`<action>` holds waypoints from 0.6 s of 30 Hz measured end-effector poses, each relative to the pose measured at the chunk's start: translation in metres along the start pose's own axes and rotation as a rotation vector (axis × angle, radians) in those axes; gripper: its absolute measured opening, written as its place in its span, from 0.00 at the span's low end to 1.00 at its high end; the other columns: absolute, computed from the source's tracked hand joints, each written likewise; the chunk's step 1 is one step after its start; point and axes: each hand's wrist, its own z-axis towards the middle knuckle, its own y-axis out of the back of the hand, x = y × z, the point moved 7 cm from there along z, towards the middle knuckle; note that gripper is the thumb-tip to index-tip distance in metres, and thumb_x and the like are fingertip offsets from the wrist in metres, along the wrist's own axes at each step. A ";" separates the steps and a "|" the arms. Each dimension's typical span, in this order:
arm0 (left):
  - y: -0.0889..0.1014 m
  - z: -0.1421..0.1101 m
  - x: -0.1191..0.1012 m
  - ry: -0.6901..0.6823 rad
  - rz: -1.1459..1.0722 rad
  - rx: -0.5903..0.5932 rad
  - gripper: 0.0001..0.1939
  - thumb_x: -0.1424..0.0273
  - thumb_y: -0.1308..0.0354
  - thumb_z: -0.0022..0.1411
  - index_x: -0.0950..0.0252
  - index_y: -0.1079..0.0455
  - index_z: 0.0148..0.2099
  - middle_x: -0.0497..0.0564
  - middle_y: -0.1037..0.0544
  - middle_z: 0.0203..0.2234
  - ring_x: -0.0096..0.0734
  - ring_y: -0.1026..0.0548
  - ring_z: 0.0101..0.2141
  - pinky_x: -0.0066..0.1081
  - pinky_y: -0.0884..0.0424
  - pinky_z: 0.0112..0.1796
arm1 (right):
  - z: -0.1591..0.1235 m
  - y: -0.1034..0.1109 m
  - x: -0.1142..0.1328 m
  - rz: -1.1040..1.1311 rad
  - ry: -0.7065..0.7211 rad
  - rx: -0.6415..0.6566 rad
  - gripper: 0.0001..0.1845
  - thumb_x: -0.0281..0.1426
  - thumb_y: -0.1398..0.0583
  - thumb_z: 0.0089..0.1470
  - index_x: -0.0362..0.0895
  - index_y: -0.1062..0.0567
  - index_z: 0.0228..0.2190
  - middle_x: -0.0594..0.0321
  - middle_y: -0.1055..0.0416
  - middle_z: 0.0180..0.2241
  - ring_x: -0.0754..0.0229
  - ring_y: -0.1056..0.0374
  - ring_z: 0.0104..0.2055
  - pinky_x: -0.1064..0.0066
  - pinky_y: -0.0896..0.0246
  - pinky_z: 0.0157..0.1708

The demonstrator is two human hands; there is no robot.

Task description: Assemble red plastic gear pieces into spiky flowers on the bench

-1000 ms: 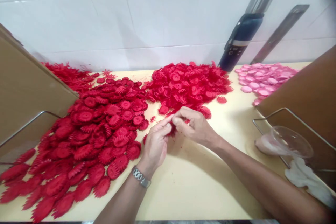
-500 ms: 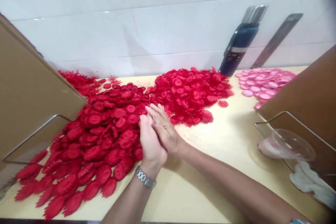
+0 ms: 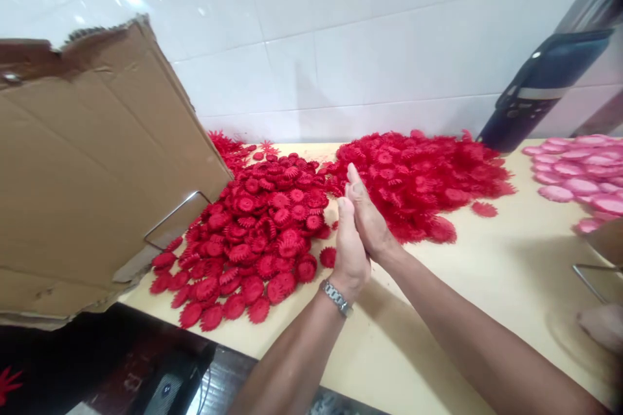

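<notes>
My left hand (image 3: 351,248), with a metal-band watch (image 3: 335,298) on its wrist, is pressed palm to palm against my right hand (image 3: 372,224). The fingers of both are straight and held together, pointing away from me. Whatever lies between the palms, if anything, is hidden. Left of the hands spreads a heap of dark red, flower-like discs with notched edges (image 3: 243,240). Just beyond my right hand is a second heap of brighter red notched pieces (image 3: 413,181). One loose red disc (image 3: 328,257) rests on the table beside my left hand.
A cardboard panel (image 3: 107,175) with a bent wire stand (image 3: 170,217) closes off the left side. At the back right, a dark blue bottle (image 3: 525,94) stands against the tiled wall (image 3: 389,58). Pink discs (image 3: 579,172) lie on the pale table (image 3: 487,272) at right.
The view has turned left, so more of the cardboard panel and the table's front edge shows. My hands stay pressed together, the right fingertips now reaching further beyond the left's.
</notes>
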 end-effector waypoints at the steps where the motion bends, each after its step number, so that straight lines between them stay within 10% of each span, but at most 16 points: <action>1: 0.000 -0.001 -0.001 -0.022 -0.017 0.015 0.27 0.53 0.62 0.63 0.58 0.40 0.58 0.48 0.42 0.60 0.32 0.50 0.61 0.33 0.51 0.58 | 0.001 0.001 -0.003 0.008 -0.027 -0.015 0.34 0.52 0.63 0.57 0.55 0.59 0.61 0.73 0.66 0.64 0.59 0.72 0.66 0.53 0.76 0.63; 11: 0.015 0.017 -0.027 -0.025 -0.165 -0.099 0.31 0.52 0.64 0.62 0.54 0.56 0.65 0.47 0.51 0.63 0.29 0.48 0.60 0.32 0.53 0.58 | -0.058 -0.014 0.032 0.060 -0.018 0.033 0.33 0.53 0.61 0.56 0.55 0.49 0.59 0.74 0.61 0.63 0.57 0.66 0.65 0.55 0.71 0.63; 18: -0.006 0.006 -0.017 -0.073 -0.174 0.020 0.29 0.53 0.62 0.62 0.55 0.52 0.64 0.41 0.50 0.63 0.25 0.53 0.62 0.28 0.55 0.59 | -0.016 0.004 0.017 0.059 -0.162 -0.055 0.34 0.53 0.60 0.55 0.52 0.48 0.59 0.72 0.57 0.63 0.59 0.64 0.65 0.58 0.71 0.64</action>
